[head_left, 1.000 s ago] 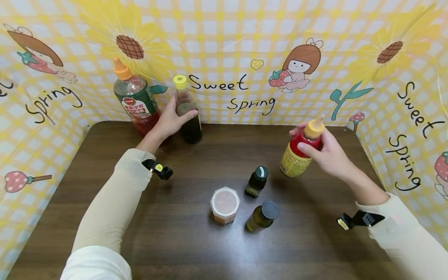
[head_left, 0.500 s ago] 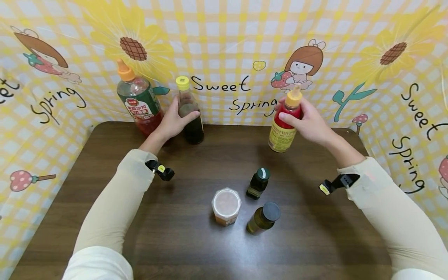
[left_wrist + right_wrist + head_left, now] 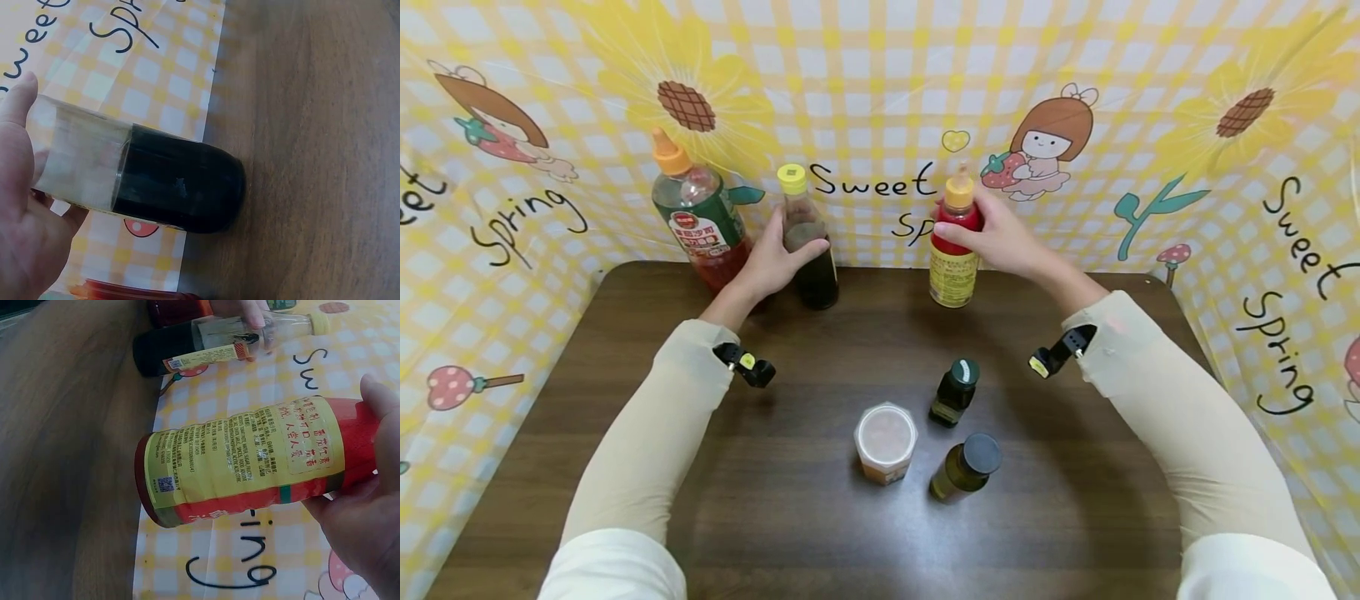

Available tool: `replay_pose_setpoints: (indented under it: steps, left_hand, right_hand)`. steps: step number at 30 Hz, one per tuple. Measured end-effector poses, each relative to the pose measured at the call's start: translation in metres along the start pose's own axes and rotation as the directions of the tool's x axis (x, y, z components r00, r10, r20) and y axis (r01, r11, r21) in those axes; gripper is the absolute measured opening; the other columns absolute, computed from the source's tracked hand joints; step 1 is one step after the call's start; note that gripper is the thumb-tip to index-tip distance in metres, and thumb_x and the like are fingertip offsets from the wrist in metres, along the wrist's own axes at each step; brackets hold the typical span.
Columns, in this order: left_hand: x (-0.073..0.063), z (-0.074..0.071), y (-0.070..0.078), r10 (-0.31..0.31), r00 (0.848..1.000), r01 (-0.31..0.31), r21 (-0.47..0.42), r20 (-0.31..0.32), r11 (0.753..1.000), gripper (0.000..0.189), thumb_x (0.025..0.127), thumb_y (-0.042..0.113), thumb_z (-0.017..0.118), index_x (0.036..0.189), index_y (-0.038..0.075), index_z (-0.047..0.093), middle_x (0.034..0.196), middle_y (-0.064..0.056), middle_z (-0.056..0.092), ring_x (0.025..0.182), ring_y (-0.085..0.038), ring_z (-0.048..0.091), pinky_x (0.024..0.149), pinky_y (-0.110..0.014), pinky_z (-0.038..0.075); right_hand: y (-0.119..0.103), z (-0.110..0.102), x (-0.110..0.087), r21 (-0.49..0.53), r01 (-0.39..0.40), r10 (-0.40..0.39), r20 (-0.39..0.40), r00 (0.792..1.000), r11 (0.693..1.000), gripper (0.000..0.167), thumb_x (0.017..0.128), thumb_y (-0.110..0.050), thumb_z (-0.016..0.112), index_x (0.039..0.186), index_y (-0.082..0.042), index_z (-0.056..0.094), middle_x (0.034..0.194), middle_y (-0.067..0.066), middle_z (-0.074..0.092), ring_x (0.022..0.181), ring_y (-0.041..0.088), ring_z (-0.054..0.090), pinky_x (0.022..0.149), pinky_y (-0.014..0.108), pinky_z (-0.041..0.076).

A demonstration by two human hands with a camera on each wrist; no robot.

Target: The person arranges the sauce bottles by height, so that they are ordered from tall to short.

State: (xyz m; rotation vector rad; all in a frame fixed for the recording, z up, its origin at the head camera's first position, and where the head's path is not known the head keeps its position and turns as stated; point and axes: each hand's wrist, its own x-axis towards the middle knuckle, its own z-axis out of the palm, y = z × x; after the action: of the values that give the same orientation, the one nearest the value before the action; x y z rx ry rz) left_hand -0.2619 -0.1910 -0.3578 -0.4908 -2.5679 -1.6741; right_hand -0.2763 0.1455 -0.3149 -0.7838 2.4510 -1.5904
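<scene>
— How far along, across your table [image 3: 760,467]?
— The rear row, I judge, is largely formed: orange-capped bottle [image 3: 700,212]; dark bottle [image 3: 817,273], gripped by my left hand [image 3: 775,257]; red bottle [image 3: 953,265], gripped by my right hand [image 3: 1003,237]. Remaining in front: faceted jar [image 3: 886,442], black-capped jar [image 3: 961,473], green-capped jar [image 3: 953,397].
— The red bottle's axis?
— Near vertical, nozzle [image 3: 962,173] up; base contact unclear.

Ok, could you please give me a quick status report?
Left grip holding dark-liquid bottle. Right grip holding red bottle roughly upright; base contact unclear. Lidded jar and two small bottles nearer camera, outside the gap.
</scene>
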Motion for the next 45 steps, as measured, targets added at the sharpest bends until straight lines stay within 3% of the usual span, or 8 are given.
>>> replay_pose_setpoints:
  steps: [13, 28, 36, 45]
  left_hand:
    - [0.000, -0.001, -0.003, 0.002, 1.000, -0.002, 0.002, 0.001, 1.000, 0.059, 0.098, 0.007, 0.067, 0.144, -0.006, 0.032, 0.144, -0.024, 0.044, 0.140, -0.034, 0.040, 0.119, -0.049, 0.025]
    - [0.002, -0.001, -0.004, -0.008, 1.000, 0.008, 0.004, 0.004, 1.000, 0.062, 0.098, 0.009, 0.068, 0.146, -0.006, 0.031, 0.145, -0.024, 0.044, 0.140, -0.033, 0.040, 0.119, -0.048, 0.025]
    - [0.002, -0.001, -0.003, -0.023, 1.000, 0.023, -0.004, 0.008, 1.000, 0.062, 0.099, 0.010, 0.068, 0.146, -0.004, 0.031, 0.145, -0.023, 0.044, 0.140, -0.032, 0.040, 0.119, -0.048, 0.025]
    - [0.001, -0.001, 0.000, -0.036, 0.999, 0.036, -0.013, -0.003, 0.999, 0.060, 0.098, 0.009, 0.068, 0.145, -0.004, 0.033, 0.142, -0.024, 0.047, 0.138, -0.032, 0.042, 0.119, -0.047, 0.025]
  right_hand:
    - [0.003, 0.026, 0.034, -0.034, -0.036, 0.039, 0.092, 0.995, 0.999, 0.045, 0.097, -0.019, 0.072, 0.133, -0.002, 0.050, 0.125, 0.012, 0.059, 0.115, 0.026, 0.058, 0.103, 0.046, 0.045]
    - [0.019, 0.044, 0.051, -0.093, -0.070, 0.086, 0.176, 0.981, 0.993, 0.047, 0.097, -0.020, 0.072, 0.135, -0.004, 0.050, 0.130, 0.012, 0.058, 0.123, 0.025, 0.056, 0.106, 0.046, 0.044]
    - [0.028, 0.053, 0.058, -0.080, -0.040, 0.054, 0.188, 0.981, 0.996, 0.045, 0.096, -0.016, 0.073, 0.132, 0.001, 0.051, 0.128, 0.016, 0.057, 0.121, 0.028, 0.057, 0.106, 0.045, 0.044]
    - [0.033, 0.065, 0.061, -0.112, -0.039, 0.059, 0.184, 0.981, 0.993, 0.047, 0.097, -0.021, 0.073, 0.135, -0.003, 0.052, 0.131, 0.014, 0.058, 0.122, 0.025, 0.056, 0.105, 0.044, 0.044]
